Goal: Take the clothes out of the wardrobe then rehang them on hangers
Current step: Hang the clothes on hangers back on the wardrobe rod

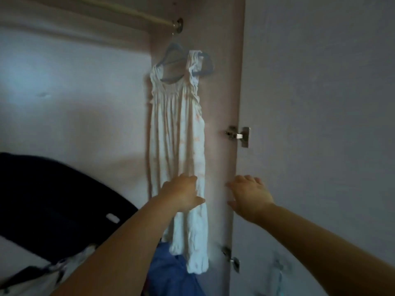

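Above the dress [177,133], the rail [132,12] runs out past the picture's top edge and the hook of the hanger [173,48] under it is too blurred to make out, while the left grip [181,193] has its fingertips buried in the dress's folds. Left of the dress a dark shape [53,189] is cut by the picture's edge and too dim to name; below the dress a blue cloth [168,272] runs off the bottom edge, partly behind the left arm [119,248].

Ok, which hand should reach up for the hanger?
Right, probably. The right hand is open and free beside the white dress, while the left hand grips its fabric and can steady it as the hanger comes off the rod.
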The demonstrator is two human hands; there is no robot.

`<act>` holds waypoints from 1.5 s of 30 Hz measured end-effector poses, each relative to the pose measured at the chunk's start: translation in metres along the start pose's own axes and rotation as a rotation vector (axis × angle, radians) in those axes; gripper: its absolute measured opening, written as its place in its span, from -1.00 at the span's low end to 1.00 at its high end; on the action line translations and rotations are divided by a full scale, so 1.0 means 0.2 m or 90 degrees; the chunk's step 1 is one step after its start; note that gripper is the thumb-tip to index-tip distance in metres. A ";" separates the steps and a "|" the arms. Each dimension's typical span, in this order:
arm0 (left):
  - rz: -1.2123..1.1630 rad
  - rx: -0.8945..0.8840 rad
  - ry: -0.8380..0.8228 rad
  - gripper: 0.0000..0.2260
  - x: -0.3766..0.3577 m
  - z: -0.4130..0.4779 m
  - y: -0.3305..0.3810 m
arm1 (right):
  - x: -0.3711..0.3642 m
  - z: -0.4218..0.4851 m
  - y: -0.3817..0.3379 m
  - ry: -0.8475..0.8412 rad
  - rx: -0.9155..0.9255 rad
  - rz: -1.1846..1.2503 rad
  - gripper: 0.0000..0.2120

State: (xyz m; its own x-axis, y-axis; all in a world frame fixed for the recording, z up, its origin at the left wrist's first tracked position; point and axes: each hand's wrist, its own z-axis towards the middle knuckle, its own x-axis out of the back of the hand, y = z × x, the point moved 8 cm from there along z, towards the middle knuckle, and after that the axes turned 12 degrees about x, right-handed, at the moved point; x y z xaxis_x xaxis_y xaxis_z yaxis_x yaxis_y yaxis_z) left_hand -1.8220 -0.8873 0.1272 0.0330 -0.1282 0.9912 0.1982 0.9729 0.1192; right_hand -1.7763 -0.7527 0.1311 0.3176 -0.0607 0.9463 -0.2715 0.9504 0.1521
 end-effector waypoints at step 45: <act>0.052 -1.433 -0.240 -0.50 -1.00 -6.18 2.97 | 1.12 -6.70 -1.44 -0.018 -1.446 -0.058 -0.50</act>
State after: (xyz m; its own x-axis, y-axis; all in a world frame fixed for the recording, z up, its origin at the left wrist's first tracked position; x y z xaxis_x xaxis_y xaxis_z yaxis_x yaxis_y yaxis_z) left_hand -0.5005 -0.5211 -0.0704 0.0250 0.1789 0.9836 0.6274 -0.7688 0.1239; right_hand -0.4099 -0.6306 -0.0835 0.2509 -0.0926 0.9636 0.8834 -0.3852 -0.2671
